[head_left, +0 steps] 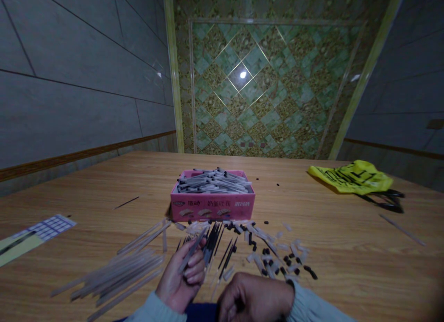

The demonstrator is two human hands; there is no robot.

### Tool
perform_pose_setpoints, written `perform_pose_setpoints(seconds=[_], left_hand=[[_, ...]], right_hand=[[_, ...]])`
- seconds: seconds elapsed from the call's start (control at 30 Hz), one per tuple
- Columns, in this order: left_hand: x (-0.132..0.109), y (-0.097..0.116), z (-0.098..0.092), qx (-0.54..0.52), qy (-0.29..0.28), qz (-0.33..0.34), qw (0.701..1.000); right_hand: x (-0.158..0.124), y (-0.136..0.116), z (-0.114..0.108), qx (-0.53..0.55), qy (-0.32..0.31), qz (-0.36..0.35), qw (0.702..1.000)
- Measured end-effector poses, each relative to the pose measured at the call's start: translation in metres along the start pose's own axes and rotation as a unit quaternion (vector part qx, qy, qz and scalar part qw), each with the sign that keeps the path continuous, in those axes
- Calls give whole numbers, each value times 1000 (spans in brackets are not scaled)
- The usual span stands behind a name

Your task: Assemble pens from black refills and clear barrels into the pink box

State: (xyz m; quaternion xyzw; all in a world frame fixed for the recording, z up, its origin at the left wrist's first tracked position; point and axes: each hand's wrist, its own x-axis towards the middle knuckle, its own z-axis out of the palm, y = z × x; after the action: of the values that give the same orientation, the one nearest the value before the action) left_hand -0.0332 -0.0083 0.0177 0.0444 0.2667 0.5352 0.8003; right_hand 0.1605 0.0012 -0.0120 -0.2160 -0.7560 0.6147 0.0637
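Observation:
My left hand [178, 282] is closed around a clear grey pen barrel [192, 252], which tilts up and to the right. Low in the view, my right hand [258, 295] has its fingers curled downward near the table edge; whatever they pinch is hidden. Beyond the left hand lies a bunch of dark pen refills [210, 243], and a few loose ones point toward me. A pile of empty translucent barrels [121, 276] spreads to the left. On the right, small black plugs and clear caps [274, 262] are scattered.
A pink box [213, 207] full of assembled pens [215, 181] stands mid-table. Farther right are a yellow bag [350, 176] with black handles and a lone barrel [402, 229]. A printed card [41, 234] lies at left, and a single refill [126, 202] rests behind the barrels.

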Motion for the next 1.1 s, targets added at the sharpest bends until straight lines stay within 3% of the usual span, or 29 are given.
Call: perform_pose_setpoints(seconds=[0.23, 0.67, 1.1], left_hand=[[1, 0, 0, 6, -1, 2, 1000], [-1, -1, 1, 14, 3, 3, 1000], [-1, -1, 1, 8, 3, -1, 1000]], right_hand=[[1, 8, -1, -2, -6, -3, 1000], [0, -1, 0, 9, 8, 26, 1000], [1, 0, 1, -8, 11, 9, 1000]])
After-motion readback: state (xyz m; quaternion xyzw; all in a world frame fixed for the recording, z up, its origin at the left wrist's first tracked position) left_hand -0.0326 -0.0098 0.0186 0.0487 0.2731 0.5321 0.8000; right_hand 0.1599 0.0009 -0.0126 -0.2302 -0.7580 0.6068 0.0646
